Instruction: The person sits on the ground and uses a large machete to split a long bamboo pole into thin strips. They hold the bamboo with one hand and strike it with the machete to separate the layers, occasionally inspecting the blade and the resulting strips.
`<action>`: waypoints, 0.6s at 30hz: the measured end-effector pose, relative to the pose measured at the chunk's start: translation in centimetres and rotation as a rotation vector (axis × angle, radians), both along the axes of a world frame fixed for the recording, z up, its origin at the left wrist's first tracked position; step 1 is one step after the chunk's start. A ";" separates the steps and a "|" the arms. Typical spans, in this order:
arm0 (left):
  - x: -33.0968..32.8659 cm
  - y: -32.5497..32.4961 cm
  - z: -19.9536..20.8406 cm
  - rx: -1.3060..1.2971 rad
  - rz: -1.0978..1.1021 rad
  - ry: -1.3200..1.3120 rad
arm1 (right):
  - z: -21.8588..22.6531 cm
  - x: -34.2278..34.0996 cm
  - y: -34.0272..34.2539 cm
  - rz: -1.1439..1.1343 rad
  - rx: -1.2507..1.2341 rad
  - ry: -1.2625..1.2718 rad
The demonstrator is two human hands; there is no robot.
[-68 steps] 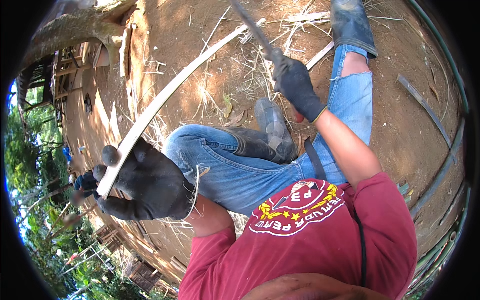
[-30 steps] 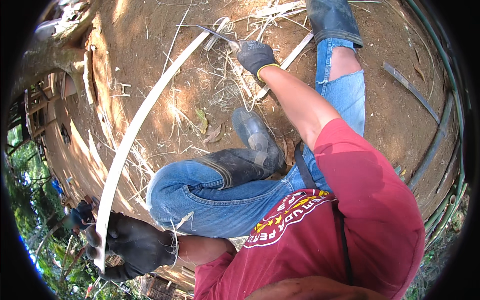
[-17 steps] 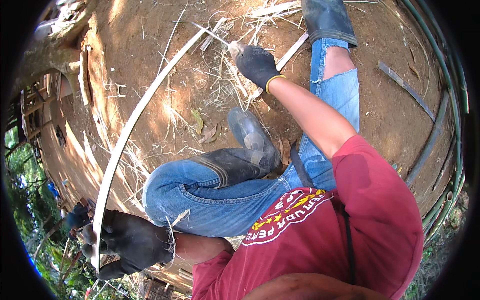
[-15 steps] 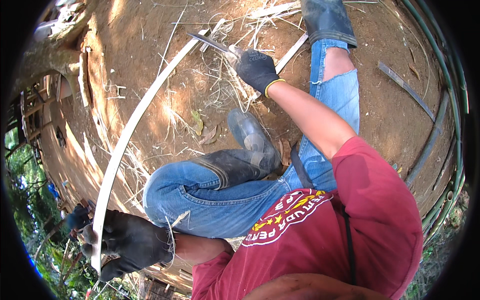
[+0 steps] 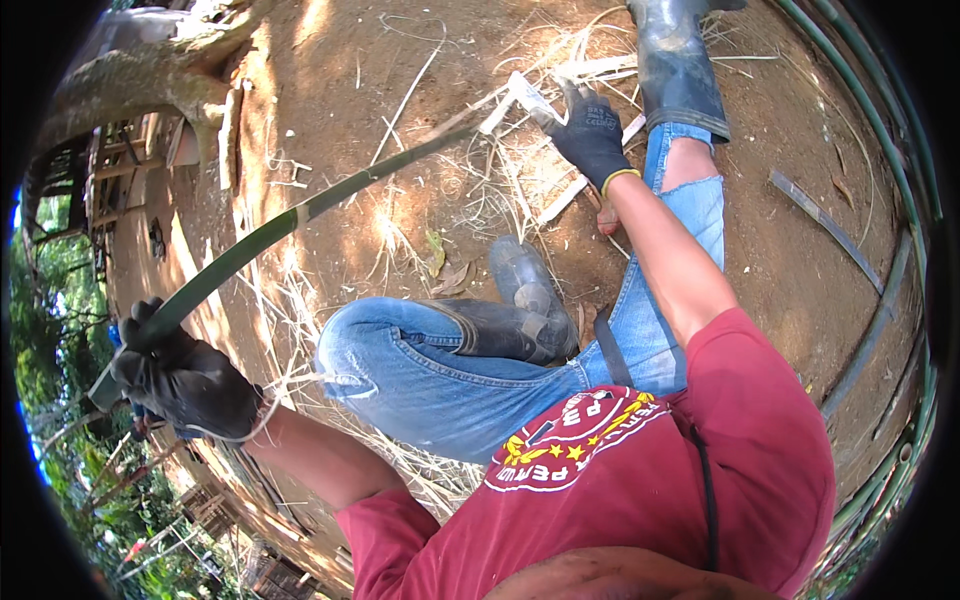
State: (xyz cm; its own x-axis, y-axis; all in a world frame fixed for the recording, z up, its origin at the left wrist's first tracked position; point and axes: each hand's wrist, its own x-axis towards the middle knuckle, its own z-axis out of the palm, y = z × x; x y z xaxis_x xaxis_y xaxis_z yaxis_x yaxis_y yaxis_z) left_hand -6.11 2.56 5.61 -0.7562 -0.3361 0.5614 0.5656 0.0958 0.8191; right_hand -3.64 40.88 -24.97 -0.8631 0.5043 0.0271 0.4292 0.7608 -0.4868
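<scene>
My left hand (image 5: 185, 375), in a black glove, grips a long bamboo strip (image 5: 250, 245) near its lower end. The strip's green outer side shows. It arcs up and right across the ground, its far end close to my right hand (image 5: 590, 135). That hand, in a dark glove with a yellow cuff, is closed on a knife (image 5: 535, 98), whose blade looks bright with glare. A reddish-brown end below the wrist may be the handle. Whether blade and strip touch, I cannot tell.
Pale bamboo shavings (image 5: 510, 185) litter the brown soil around my rubber boots (image 5: 530, 300). A flat grey strip (image 5: 825, 220) lies at the right, near long green poles (image 5: 895, 150). A thick log or root (image 5: 130, 95) is at the upper left.
The strip has been turned from its pale side to its green side. My left hand has risen with it. My right hand has shifted right, and the view has moved slightly.
</scene>
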 end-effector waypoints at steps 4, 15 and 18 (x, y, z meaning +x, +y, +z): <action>-2.3 -1.5 1.8 0.079 -0.060 -0.008 | 7.9 -1.1 -3.1 0.409 -0.027 0.376; -12.0 4.0 0.3 0.153 -0.596 -0.282 | 32.0 10.8 -11.5 1.387 -0.272 0.732; -10.4 3.8 -2.0 0.045 -0.461 -0.296 | 33.0 12.8 -12.5 1.576 -0.392 0.677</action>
State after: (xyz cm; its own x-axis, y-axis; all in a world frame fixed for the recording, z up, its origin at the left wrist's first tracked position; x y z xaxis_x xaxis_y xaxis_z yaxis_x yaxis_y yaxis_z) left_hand -16.51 6.35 3.61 -0.9541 0.0481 0.2955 0.2859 -0.1464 0.9470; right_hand 9.17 28.38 7.99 -0.3802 -0.6607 0.6473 -0.8707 0.0195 -0.4915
